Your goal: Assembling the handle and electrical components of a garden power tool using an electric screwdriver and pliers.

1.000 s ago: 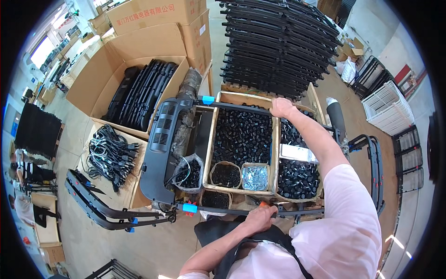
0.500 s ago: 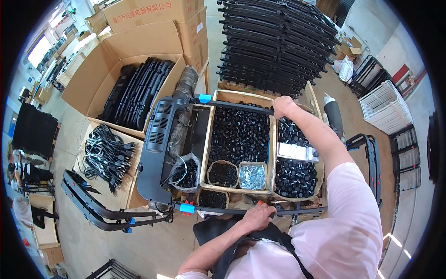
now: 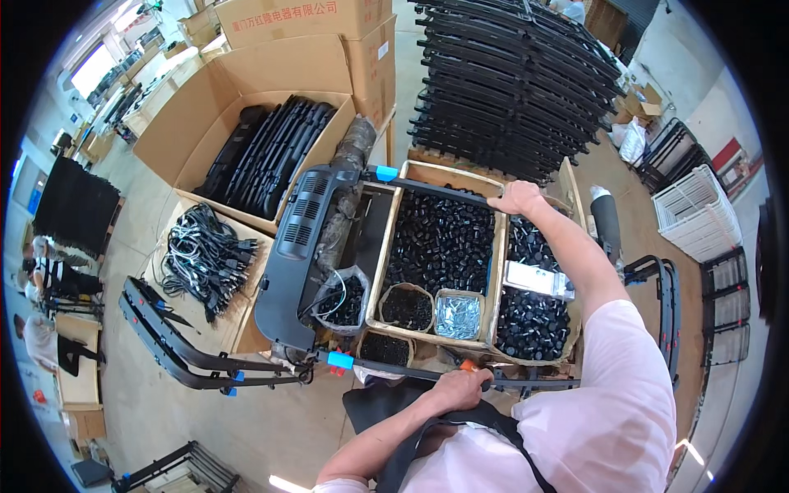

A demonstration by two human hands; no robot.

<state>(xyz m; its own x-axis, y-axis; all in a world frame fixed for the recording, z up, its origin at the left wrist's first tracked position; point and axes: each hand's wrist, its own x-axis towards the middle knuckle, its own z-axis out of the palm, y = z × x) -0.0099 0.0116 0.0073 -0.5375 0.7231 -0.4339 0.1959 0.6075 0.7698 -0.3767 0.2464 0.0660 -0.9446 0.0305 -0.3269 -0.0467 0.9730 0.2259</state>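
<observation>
A dark grey plastic housing (image 3: pixel 279 308) with vent slots lies across the bench's left part. Two black bars run right from it, a far bar (image 3: pixel 444 187) and a near bar (image 3: pixel 399 371), each with a blue sleeve near the housing. My right hand (image 3: pixel 519 197), arm stretched out, is closed round the far bar's right end. Close to my body, my left hand (image 3: pixel 460 388) is closed round the near bar's end. A small orange piece (image 3: pixel 468 365) shows just beyond its knuckles. Beneath the bars sits a wooden bin (image 3: pixel 371 308) of black caps.
Right of it, another bin holds black knobs (image 3: pixel 530 329) and a white box (image 3: pixel 538 279). Bagged small parts and silver screws (image 3: pixel 458 316) sit nearby. Bundled cables (image 3: pixel 205 263) and an open carton (image 3: pixel 177 135) stand left. Stacked black frames (image 3: pixel 509 90) rise behind; curved black rails flank both sides.
The view has shifted, so the bench and cartons appear farther right. Both hands keep their grip on the bars, with little visible movement against the bins.
</observation>
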